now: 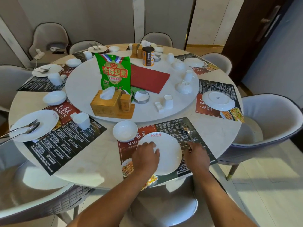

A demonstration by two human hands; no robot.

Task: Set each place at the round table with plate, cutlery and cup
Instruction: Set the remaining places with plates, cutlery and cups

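A white plate (pixel 168 153) lies on the printed placemat (pixel 172 128) at the near edge of the round table (pixel 101 164). My left hand (pixel 146 156) rests on the plate's left rim, fingers curled over it. My right hand (pixel 196 156) is closed on the handles of a spoon and fork (pixel 186 130) that lie on the mat just right of the plate. A white bowl (pixel 125 130) stands beyond the plate to the left. Several white cups (pixel 168 101) stand on the turntable, none on this mat.
The marble turntable (pixel 85 86) holds a green snack bag (pixel 114 72), a wooden tissue box (pixel 109 104), a red folder (pixel 148 78) and spare bowls. Other places left (pixel 32 124) and right (pixel 218 100) have plates. Grey chairs (pixel 268 122) ring the table.
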